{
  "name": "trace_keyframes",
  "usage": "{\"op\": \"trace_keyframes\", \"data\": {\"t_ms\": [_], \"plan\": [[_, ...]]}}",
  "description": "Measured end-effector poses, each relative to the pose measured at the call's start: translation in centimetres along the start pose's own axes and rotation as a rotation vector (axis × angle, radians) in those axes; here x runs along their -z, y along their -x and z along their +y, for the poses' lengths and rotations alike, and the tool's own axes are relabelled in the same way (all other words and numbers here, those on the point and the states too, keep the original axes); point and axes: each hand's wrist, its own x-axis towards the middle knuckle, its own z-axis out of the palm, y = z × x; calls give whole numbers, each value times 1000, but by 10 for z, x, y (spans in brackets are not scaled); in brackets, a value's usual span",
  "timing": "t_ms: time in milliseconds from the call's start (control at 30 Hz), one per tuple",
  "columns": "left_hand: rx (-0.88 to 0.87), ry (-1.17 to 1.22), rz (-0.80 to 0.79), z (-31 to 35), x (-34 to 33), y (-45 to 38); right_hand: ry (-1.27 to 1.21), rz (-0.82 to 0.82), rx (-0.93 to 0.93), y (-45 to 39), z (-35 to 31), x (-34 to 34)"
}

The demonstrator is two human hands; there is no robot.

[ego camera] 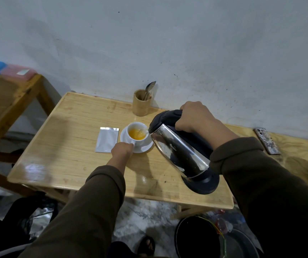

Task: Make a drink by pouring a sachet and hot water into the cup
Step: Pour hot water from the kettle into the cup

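Note:
A white cup (141, 128) stands on a white saucer (145, 147) in the middle of the wooden table (71, 146). Orange liquid fills part of the cup. My left hand (122, 149) grips the cup's handle at its near side. My right hand (196, 119) holds the black handle of a steel kettle (179, 151), tilted with its spout over the cup's right rim, and a thin stream of water runs into the cup. A silver sachet (107, 139) lies flat just left of the saucer.
A wooden holder (141, 106) with a spoon (150, 88) stands by the wall behind the cup. A phone (267, 140) lies at the table's far right. A second table (6, 101) is at left. A dark bucket (197, 237) sits on the floor below.

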Motion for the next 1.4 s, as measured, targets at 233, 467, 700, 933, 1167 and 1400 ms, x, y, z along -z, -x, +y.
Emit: {"op": "trace_keyframes", "data": {"t_ms": [233,467,700,933,1167,1400], "plan": [[-11,-21,4,0,0,0,21,9,3,0,-2,1],[-14,-29,7,0,-1,2,25,10,-5,0,-3,-1],[10,12,4,1,0,6,36,17,-2,0,-3,-1],[-21,28,16,2,-1,12,-49,49,-15,4,14,-5],[32,156,74,7,-11,17,-393,200,-130,32,63,-34],[73,307,123,14,-25,29,-909,485,-408,71,92,-68]]}}
